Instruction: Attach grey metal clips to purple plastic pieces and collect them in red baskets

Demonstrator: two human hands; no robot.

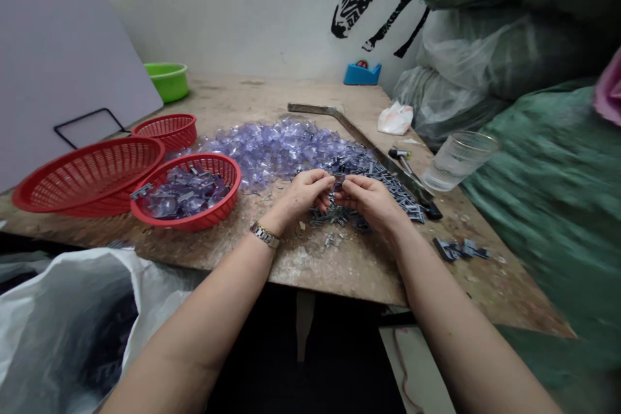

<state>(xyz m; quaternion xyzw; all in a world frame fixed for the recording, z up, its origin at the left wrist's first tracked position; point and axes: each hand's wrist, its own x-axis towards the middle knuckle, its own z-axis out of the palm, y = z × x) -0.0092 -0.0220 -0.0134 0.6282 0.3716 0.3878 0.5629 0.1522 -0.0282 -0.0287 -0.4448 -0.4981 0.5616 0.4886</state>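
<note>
Both forearms are bare right up to where the view cuts them off, with no sleeves showing. The left wrist carries a slim metal wristwatch (264,235) with a linked silver-and-gold band (its face is turned away). The hands wear no gloves, and no rings are visible.

1. Soft, even, moderately bright light; no hard shadows on the worktable (339,265).
2. Beneath the table edge the space falls into deep shadow.
3. The green sacks (557,207) on the right are smeared by blur.
4. Wide-angle distortion bows the edges and stretches the forearms.
5. The clear purple plastic pieces (276,145) show faint glints.
</note>
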